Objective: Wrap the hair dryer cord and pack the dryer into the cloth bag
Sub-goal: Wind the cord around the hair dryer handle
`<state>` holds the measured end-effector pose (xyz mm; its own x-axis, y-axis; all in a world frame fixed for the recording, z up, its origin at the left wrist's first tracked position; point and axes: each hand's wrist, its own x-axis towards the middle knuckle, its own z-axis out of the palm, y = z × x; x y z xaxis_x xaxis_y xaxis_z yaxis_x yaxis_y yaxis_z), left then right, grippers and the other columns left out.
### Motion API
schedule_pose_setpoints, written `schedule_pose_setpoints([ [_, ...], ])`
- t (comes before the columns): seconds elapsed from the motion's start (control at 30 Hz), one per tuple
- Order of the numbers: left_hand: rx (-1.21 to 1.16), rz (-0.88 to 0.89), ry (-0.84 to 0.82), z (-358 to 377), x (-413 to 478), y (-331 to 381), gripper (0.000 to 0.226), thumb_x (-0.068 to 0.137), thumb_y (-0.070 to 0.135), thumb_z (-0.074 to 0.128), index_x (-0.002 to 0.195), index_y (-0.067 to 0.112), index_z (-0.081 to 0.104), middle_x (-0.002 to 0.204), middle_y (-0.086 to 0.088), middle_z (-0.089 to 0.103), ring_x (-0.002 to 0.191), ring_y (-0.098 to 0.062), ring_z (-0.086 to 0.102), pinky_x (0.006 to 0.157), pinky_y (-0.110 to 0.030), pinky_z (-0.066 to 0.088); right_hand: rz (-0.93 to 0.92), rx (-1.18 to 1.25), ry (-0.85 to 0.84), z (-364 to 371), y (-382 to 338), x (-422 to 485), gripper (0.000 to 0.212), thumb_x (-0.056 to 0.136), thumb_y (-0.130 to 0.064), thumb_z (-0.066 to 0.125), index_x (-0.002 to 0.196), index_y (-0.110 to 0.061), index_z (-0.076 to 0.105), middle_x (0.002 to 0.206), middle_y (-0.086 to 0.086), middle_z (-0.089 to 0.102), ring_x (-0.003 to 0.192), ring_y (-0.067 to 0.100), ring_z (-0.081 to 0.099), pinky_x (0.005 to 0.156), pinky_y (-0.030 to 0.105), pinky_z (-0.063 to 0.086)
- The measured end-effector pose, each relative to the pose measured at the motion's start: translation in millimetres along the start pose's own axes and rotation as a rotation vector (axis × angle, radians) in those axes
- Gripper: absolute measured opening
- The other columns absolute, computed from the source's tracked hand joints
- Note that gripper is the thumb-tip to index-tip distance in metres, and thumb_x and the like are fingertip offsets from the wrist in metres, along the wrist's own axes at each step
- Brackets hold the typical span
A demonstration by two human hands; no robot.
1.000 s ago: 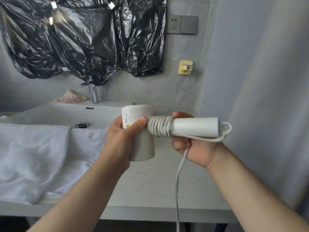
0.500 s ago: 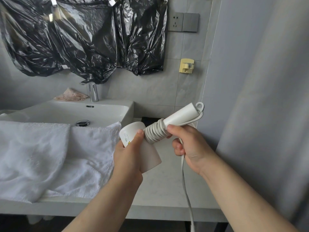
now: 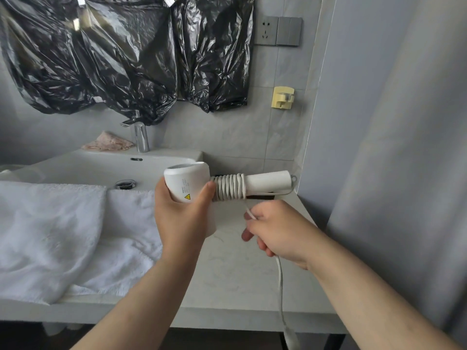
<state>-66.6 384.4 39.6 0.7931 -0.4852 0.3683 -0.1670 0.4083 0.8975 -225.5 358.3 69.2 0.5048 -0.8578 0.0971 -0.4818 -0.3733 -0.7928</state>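
Observation:
I hold a white hair dryer [image 3: 267, 182] above the counter, its handle pointing right and level. My left hand [image 3: 180, 215] grips its barrel, thumb next to the yellow warning label. Several turns of the white cord [image 3: 228, 186] lie wound round the handle next to the barrel. My right hand [image 3: 275, 229] sits below the handle, pinching the cord where it leaves the coil. The loose cord [image 3: 279, 279] hangs down from that hand past the counter's front edge. No cloth bag is in view.
A white towel [image 3: 58, 236] lies over the left of the grey counter [image 3: 242, 281] and the front of the white sink [image 3: 101, 165]. A chrome tap [image 3: 141, 137] stands behind. Black plastic [image 3: 121, 51] covers the wall; a socket [image 3: 265, 30] and a yellow hook [image 3: 283, 97] are on it.
The handle swung from tilted up back to level. My right hand left the handle and dropped below it, drawing the cord down. Another turn lies on the coil.

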Motion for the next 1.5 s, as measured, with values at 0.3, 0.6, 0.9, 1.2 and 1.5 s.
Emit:
schedule_pose_setpoints([
  [0.3,0.243,0.237,-0.155,-15,13,9,0.051,0.069,0.037,0.083,0.111,0.032,0.055,0.095,0.019,0.065,0.087,0.002,0.06,0.071,-0.023,0.045,-0.175,-0.227,0.181,-25,-5,4,0.031,0.092,-0.027,0.056,0.075,-0.001,0.061,0.058,0.005,0.05,0.043,0.011,0.033,0.046,0.026,0.029],
  [0.6,0.317,0.361,-0.396,-21,20,22,0.058,0.062,0.04,0.084,0.113,0.037,0.057,0.098,0.022,0.066,0.092,0.002,0.061,0.075,-0.017,0.048,-0.206,-0.296,0.278,-42,-8,7,0.016,0.073,-0.033,0.079,0.065,-0.022,0.072,0.06,-0.005,0.067,0.058,0.012,0.061,0.056,0.029,0.047],
  [0.9,0.137,0.225,-0.553,-24,23,21,0.051,0.062,0.027,0.085,0.109,0.023,0.064,0.092,0.006,0.07,0.079,-0.003,0.063,0.067,-0.017,0.052,-0.163,0.157,0.064,-50,0,14,0.022,0.064,-0.016,0.087,0.075,-0.009,0.069,0.068,0.005,0.062,0.06,0.012,0.053,0.057,0.021,0.044],
  [1.2,-0.094,0.035,-0.613,-20,19,20,0.047,0.065,0.025,0.083,0.108,0.014,0.068,0.1,-0.019,0.071,0.083,-0.022,0.066,0.072,-0.038,0.057,-0.088,0.797,-0.27,-47,17,19,0.035,0.045,-0.041,0.092,0.067,-0.021,0.074,0.074,-0.003,0.07,0.06,0.008,0.066,0.054,0.021,0.054],
  [1.5,-0.216,-0.26,-0.459,-15,12,7,0.057,0.058,0.043,0.082,0.107,0.017,0.07,0.104,-0.016,0.073,0.086,-0.027,0.069,0.071,-0.048,0.057,-0.046,1.227,-0.346,-20,23,16,0.038,0.085,-0.01,0.045,0.104,-0.025,0.073,0.072,-0.004,0.053,0.053,0.008,0.035,0.035,0.013,0.024],
])
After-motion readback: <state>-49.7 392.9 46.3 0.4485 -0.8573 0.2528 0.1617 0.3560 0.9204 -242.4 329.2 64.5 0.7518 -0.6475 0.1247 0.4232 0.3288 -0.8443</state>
